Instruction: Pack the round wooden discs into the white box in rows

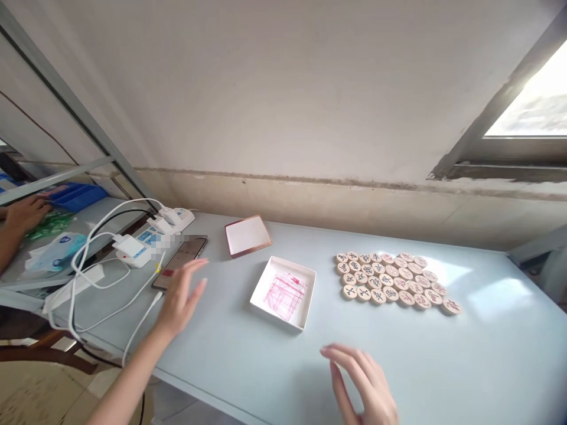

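Observation:
My left hand (181, 298) hovers open above the pale blue table (487, 354), just in front of a smartphone (181, 261) that lies flat. My right hand (365, 383) is open near the table's front edge and holds nothing. Between the hands, slightly farther back, sits a shallow white box (283, 291) with a folded red-lined sheet inside. Its lid (247, 235) lies behind it, inner side up. Several round wooden chess pieces (394, 281) with black and red characters are laid in rows to the right of the box.
White power strips, chargers and cables (133, 248) crowd the table's left end. Another person's hand (24, 213) rests on a neighbouring desk at far left, near blue trays and packets. A wall runs behind the table; a window (531, 106) is at upper right.

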`<state>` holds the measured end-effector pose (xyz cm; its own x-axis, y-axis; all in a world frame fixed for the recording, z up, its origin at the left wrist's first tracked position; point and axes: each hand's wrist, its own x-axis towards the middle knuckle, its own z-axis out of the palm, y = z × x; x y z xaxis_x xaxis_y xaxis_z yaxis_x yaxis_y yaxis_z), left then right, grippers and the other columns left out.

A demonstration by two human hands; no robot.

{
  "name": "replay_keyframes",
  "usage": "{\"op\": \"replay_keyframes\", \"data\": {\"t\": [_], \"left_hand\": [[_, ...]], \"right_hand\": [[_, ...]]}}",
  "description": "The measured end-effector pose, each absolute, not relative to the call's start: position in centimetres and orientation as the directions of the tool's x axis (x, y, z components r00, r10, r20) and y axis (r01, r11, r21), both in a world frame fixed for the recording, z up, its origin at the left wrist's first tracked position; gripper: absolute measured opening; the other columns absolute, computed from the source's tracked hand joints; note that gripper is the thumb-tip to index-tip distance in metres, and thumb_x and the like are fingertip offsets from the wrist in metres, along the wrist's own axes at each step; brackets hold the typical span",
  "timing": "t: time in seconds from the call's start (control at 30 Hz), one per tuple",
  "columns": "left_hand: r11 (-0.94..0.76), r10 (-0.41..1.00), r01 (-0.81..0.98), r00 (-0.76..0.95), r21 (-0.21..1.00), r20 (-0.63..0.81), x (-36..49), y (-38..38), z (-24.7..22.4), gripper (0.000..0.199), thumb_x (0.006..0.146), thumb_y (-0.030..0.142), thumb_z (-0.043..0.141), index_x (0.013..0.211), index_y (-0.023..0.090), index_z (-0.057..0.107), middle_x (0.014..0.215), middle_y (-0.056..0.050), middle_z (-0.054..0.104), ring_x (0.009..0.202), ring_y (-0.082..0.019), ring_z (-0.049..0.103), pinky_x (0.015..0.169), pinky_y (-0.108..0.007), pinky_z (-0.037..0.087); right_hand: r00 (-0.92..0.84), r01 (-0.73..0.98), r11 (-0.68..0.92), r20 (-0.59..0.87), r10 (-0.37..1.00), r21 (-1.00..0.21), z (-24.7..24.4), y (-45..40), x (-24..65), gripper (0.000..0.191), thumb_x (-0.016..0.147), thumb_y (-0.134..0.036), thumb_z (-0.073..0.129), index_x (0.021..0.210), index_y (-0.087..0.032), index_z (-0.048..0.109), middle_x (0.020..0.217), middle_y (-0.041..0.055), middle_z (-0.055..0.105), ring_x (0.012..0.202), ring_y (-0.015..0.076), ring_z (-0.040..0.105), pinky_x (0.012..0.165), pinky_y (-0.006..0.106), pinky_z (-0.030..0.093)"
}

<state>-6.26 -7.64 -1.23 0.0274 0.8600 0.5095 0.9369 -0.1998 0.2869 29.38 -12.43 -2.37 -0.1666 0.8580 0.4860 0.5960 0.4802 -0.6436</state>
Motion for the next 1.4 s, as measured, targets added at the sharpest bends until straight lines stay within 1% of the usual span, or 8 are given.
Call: {"op": "replay_keyframes", "data": {"t": [0.17,0.33,0.47,0.6,1.03,1.13,1.23,1.4], "left_hand": [[-0.402,0.874,0.846,0.241,0.349,0.422,2.3,-5.5,-1.1,0.031,0.093,0.027,0.041,0.123,0.024,0.043,0.132,-0.008,0.047,0.123,-0.022,0.041,0.102,-0.041,0.034],[-0.467,0.852,0.786,0.278,0.404,0.445,6.0,-4.1,-1.4,0.028,0.091,0.023,0.042,0.119,0.025,0.048,0.132,-0.007,0.046,0.120,-0.022,0.043,0.102,-0.042,0.033],[-0.494,0.840,0.773,0.305,0.398,0.449,5.5,-4.5,-2.4,0.027,0.091,0.021,0.041,0.116,0.024,0.052,0.128,-0.007,0.049,0.116,-0.022,0.045,0.098,-0.040,0.037],[-0.488,0.839,0.793,0.310,0.364,0.448,5.2,-4.7,-3.0,0.026,0.090,0.019,0.041,0.112,0.023,0.055,0.126,-0.006,0.051,0.113,-0.022,0.046,0.096,-0.039,0.037],[-0.521,0.812,0.760,0.302,0.389,0.500,5.0,-4.8,-3.2,0.028,0.092,0.023,0.038,0.116,0.023,0.052,0.128,-0.008,0.050,0.117,-0.022,0.046,0.097,-0.040,0.036],[-0.553,0.764,0.704,0.216,0.445,0.608,4.8,-5.3,-3.0,0.039,0.092,0.025,0.038,0.131,0.022,0.035,0.135,-0.012,0.042,0.126,-0.023,0.040,0.101,-0.042,0.034],[-0.547,0.741,0.662,0.096,0.513,0.665,4.8,-5.6,-2.8,0.044,0.093,0.025,0.037,0.135,0.020,0.026,0.137,-0.015,0.038,0.130,-0.024,0.035,0.103,-0.043,0.033],[-0.564,0.742,0.635,0.108,0.528,0.662,5.2,-5.9,-2.4,0.040,0.093,0.023,0.037,0.132,0.021,0.030,0.134,-0.014,0.041,0.128,-0.023,0.038,0.102,-0.042,0.033]], "right_hand": [[-0.282,0.655,0.482,0.404,0.870,-0.581,0.7,-5.9,25.7,0.024,0.088,-0.013,0.042,0.108,-0.022,0.053,0.108,0.0073,0.058,0.101,0.0197,0.054,0.082,0.032,0.046],[-0.371,0.873,0.399,0.148,0.917,-0.282,-0.5,-1.6,21.5,0.045,0.074,-0.007,0.059,0.117,-0.015,0.050,0.116,0.0151,0.051,0.104,0.0288,0.047,0.079,0.039,0.045],[-0.296,0.917,0.333,0.184,0.937,-0.220,-1.0,-2.0,20.8,0.059,0.072,-0.005,0.059,0.127,-0.013,0.041,0.118,0.0171,0.045,0.102,0.0275,0.045,0.078,0.036,0.044],[-0.303,0.914,0.343,0.196,0.933,-0.216,-1.0,-3.0,20.7,0.040,0.073,-0.005,0.056,0.112,-0.012,0.050,0.111,0.0161,0.047,0.095,0.0251,0.045,0.077,0.035,0.042],[-0.288,0.857,0.293,0.077,0.954,-0.423,-0.3,-2.6,22.1,0.010,0.081,-0.022,0.054,0.085,-0.016,0.061,0.097,0.0104,0.060,0.097,0.0235,0.052,0.081,0.033,0.039],[-0.164,0.699,0.310,0.277,0.947,-0.644,0.8,-4.5,25.6,0.023,0.087,-0.035,0.046,0.091,-0.018,0.060,0.103,0.0103,0.060,0.097,0.0227,0.053,0.082,0.034,0.042],[-0.159,0.489,0.244,0.189,0.969,-0.838,0.2,-7.1,30.4,0.035,0.088,-0.047,0.041,0.095,-0.017,0.058,0.090,0.0080,0.062,0.082,0.0206,0.057,0.071,0.031,0.047],[0.005,0.747,0.085,0.134,0.991,-0.659,-3.9,-10.4,35.0,0.040,0.082,-0.050,0.047,0.107,-0.019,0.054,0.097,0.0085,0.062,0.090,0.0250,0.057,0.079,0.039,0.046]]}}
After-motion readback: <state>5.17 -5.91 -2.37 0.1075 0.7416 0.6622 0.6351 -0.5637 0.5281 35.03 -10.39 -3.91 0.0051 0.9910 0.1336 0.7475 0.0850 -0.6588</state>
